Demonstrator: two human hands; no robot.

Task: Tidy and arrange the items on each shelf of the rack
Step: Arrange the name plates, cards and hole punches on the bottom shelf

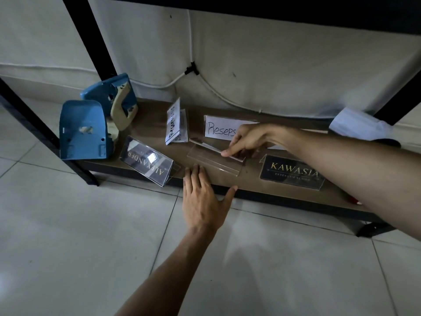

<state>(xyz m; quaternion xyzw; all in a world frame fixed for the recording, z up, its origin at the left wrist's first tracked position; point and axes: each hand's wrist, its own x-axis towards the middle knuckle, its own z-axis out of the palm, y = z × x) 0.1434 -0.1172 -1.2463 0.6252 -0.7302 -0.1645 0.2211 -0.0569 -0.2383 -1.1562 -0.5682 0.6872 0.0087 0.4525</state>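
On the rack's lowest wooden shelf lie several acrylic name stands. My right hand pinches the back edge of an empty clear stand at the shelf's middle. With straight fingers, my left hand rests flat on the shelf's front edge just below that stand. A stand reading ALEXANDER lies askew to the left. A handwritten "Reseps" stand is behind my right hand, and another handwritten stand stands turned sideways. A black KAWASIA stand sits to the right.
Two blue hole punches stand at the shelf's left end. A white cloth-like item lies at the back right. Black rack legs frame the shelf, white cables run along the wall, and the floor is tiled.
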